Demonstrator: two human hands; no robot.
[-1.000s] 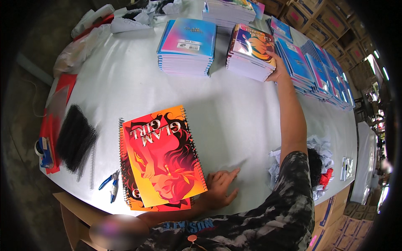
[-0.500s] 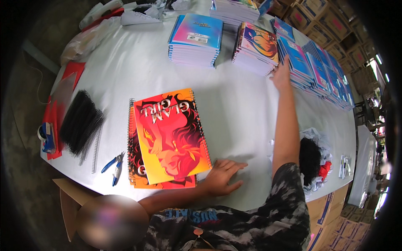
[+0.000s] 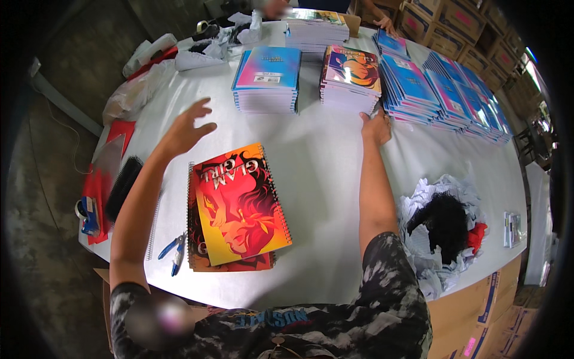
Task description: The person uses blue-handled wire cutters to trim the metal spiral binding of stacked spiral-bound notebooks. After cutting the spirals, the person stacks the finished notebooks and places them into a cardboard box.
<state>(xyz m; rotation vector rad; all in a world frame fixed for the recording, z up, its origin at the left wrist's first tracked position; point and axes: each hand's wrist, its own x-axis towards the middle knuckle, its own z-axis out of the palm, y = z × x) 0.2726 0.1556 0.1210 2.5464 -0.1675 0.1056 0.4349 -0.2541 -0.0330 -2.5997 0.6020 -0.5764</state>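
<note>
A white counter (image 3: 326, 179) is spreading across most of the view. Rows of blue notebooks (image 3: 412, 84) are crowding its far right side, in overlapping piles. Nearer on the right, crumpled white paper (image 3: 421, 203) is lying around a black tangle (image 3: 445, 227). A blue-and-pink notebook stack (image 3: 266, 84) is standing toward the far side, and an orange-and-purple notebook stack (image 3: 351, 75) is standing just right of it, beside the blue rows. In front of the person, a red-and-orange notebook (image 3: 248, 203) is lying slightly turned on top of a similar one. Black wire coils (image 3: 122, 179) are lying on the left, partly behind the left forearm. The right grip (image 3: 376, 128) is reaching to the orange-and-purple stack's near right corner; whether it is grasping the stack, I cannot tell. The left grip (image 3: 186, 130) is hovering beyond the red-and-orange notebook, fingers spreading apart, holding nothing. A blue tape dispenser (image 3: 89, 218) is sitting at the left edge; blue-handled pliers (image 3: 178, 258) are lying just left of the red-and-orange notebook.
</note>
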